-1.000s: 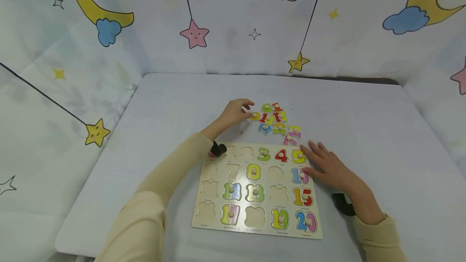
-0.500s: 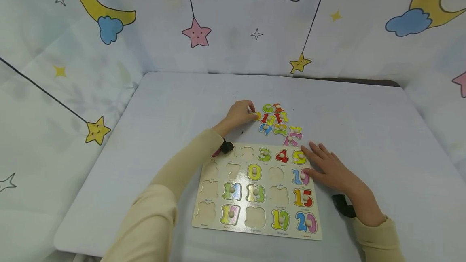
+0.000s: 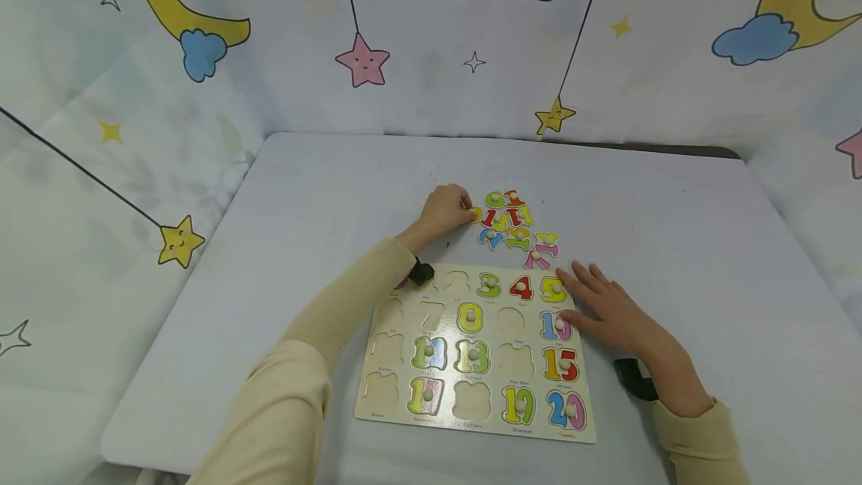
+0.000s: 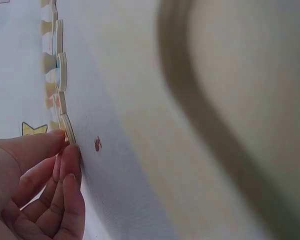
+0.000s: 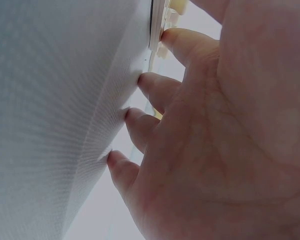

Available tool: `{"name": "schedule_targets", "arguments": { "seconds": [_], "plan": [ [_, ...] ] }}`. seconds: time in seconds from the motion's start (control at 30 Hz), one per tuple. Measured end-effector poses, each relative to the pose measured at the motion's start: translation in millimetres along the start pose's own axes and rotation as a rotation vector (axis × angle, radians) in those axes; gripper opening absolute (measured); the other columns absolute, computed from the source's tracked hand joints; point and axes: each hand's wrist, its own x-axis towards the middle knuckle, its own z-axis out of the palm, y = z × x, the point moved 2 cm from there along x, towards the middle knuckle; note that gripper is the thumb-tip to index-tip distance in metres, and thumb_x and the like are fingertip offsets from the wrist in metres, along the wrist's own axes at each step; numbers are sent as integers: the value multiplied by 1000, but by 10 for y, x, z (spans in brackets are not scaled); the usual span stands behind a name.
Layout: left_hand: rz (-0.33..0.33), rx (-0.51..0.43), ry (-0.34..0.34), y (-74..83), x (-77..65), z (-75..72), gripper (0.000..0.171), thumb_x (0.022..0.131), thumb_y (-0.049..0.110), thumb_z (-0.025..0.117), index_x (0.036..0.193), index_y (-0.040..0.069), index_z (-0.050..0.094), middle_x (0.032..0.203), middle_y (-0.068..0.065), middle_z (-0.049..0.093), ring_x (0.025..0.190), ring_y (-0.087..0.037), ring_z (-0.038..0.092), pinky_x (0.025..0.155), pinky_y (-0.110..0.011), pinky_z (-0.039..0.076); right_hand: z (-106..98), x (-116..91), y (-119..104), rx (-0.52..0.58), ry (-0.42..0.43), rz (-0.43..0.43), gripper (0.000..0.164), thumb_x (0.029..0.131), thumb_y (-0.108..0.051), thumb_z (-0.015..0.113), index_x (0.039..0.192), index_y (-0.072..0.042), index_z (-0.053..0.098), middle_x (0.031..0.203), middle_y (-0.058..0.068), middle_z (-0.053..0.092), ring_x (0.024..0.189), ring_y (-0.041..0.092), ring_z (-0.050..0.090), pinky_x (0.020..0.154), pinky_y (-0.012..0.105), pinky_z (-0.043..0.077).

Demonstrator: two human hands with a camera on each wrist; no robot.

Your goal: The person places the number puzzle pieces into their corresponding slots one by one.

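My left hand [image 3: 444, 208] pinches a yellow-orange number puzzle piece [image 3: 477, 214] at the left end of a cluster of loose pieces. In the left wrist view, thumb and index finger meet at that piece's edge [image 4: 68, 130]; its number is mostly hidden. Below lies the wooden number puzzle board [image 3: 491, 334], several of its slots filled with knobbed numbers. My right hand [image 3: 616, 320] lies spread at the board's right edge, index fingertip by the yellow 5 [image 3: 554, 290] and thumb at the 10 [image 3: 552, 326]. In the right wrist view, several fingertips [image 5: 132, 114] press on the white tabletop.
Close to the left hand lie a green piece [image 3: 494, 200], a blue piece [image 3: 490, 238] and several others. A pink piece [image 3: 536, 259] sits right behind the board's far edge. A cartoon-print cloth [image 3: 431, 96] hangs behind the white table [image 3: 303, 193].
My left hand has moved slightly right and its fingers have closed on the yellow-orange piece, which shifted a little right. The right hand has stayed in place.
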Motion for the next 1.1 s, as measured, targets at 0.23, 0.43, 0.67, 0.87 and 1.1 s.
{"name": "schedule_targets", "arguments": {
  "seconds": [0.23, 0.43, 0.67, 0.87, 1.1],
  "plan": [
    [22, 28, -4, 21, -25, -13, 17, 88, 16, 67, 97, 4, 71, 91, -5, 65, 78, -15, 56, 70, -26, 43, -2, 2, 2, -4, 5, 4, 75, 89, -44, 60, 147, -9, 28, 150, 23, 16, 136, 43, 4, 100, 65, 8],
    [53, 105, -37, 54, -55, -45, 17, 90, 15, 64, 100, 5, 72, 96, -5, 66, 80, -15, 55, 73, -27, 42, -15, 2, -17, 0, -2, 5, 75, 89, -44, 59, 147, -9, 28, 150, 23, 15, 136, 43, 3, 100, 64, 8],
    [161, 197, -79, 51, -53, -72, 16, 91, 13, 63, 102, 7, 72, 99, -4, 67, 87, -15, 59, 79, -28, 43, -28, 0, -29, -6, -1, 6, 75, 89, -44, 60, 147, -8, 28, 150, 24, 16, 136, 44, 4, 100, 64, 8],
    [172, 152, -88, 19, -50, -80, 15, 89, 15, 65, 100, 6, 72, 96, -4, 67, 85, -16, 58, 76, -27, 43, -21, -3, -21, -4, -1, 8, 76, 88, -44, 60, 147, -9, 27, 150, 24, 15, 136, 44, 3, 100, 64, 8],
    [57, -52, -64, -92, -28, -60, 17, 85, 19, 71, 93, 5, 73, 87, -4, 62, 76, -15, 54, 67, -25, 41, 0, -4, -3, 1, 0, 8, 76, 88, -45, 59, 147, -9, 27, 150, 23, 15, 136, 43, 3, 100, 64, 7]
  ]
}}
